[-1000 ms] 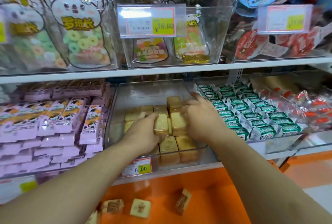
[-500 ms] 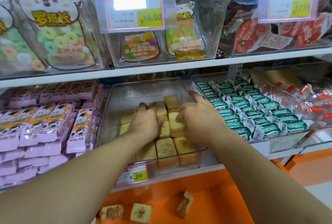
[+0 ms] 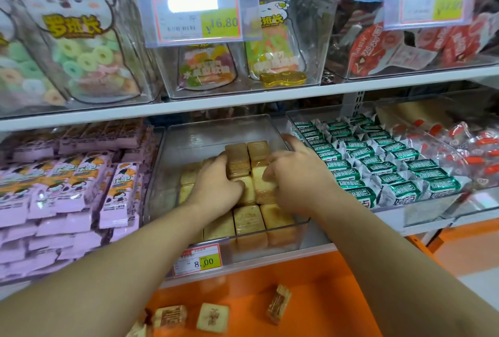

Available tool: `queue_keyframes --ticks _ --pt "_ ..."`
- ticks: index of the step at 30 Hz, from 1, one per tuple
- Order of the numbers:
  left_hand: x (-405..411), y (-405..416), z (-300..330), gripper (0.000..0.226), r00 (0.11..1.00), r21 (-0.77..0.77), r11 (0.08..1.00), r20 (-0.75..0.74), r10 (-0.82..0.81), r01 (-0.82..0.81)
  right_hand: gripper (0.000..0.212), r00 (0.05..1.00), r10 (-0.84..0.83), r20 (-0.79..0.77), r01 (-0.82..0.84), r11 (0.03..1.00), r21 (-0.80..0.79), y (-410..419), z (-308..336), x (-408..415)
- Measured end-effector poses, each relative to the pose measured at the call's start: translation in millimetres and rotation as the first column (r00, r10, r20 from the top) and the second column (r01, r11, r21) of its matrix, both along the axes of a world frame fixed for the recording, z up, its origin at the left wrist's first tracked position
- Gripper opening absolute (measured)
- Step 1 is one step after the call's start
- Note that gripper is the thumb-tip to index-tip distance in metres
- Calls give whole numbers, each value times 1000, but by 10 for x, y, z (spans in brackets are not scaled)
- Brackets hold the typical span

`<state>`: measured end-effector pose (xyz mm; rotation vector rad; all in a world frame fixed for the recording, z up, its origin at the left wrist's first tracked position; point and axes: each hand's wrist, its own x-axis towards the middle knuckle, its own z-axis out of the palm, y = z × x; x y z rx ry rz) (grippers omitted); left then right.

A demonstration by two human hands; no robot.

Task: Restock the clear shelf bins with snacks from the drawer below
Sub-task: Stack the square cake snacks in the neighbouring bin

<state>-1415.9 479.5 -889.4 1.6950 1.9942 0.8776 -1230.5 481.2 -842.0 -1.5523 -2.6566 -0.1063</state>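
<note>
Square tan wrapped cakes (image 3: 249,219) fill the middle clear plastic shelf bin (image 3: 189,134), which sits between a bin of pink wrapped snack packets (image 3: 67,182) on its left and a bin of green-and-white wrapped sweets (image 3: 378,164) on its right. Inside it, the left hand (image 3: 216,188) lies over the cakes with fingers curled onto them, and just beside it the right hand (image 3: 297,180) curls its fingers round one cake. Below, loose cakes (image 3: 213,317) lie in the orange drawer (image 3: 310,296).
</note>
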Motion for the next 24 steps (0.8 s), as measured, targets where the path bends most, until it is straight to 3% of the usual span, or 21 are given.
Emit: queue_keyframes --ticks 5,8,13,16,20,24 --pt "39 -149 92 84 971 -49 975 -92 -220 216 30 1000 0 -19 0 1000 -11 -14 2 8" --pt "60 -109 68 91 952 -86 962 -150 -268 257 29 1000 8 -13 -8 1000 -25 -18 16 19" --pt "63 -77 12 70 971 -51 973 -79 -227 224 29 999 10 -46 -12 999 -37 12 18 29" --pt "28 -138 13 68 960 -51 969 -133 -248 243 33 999 14 -45 -14 1000 -21 4 3 29" --pt "-8 -307 104 59 969 -17 976 -119 -216 216 33 995 6 95 -14 997 80 -57 22 -13" --pt "-88 -741 227 46 965 37 978 -175 -196 205 36 977 19 213 -35 997 73 -127 77 -71"
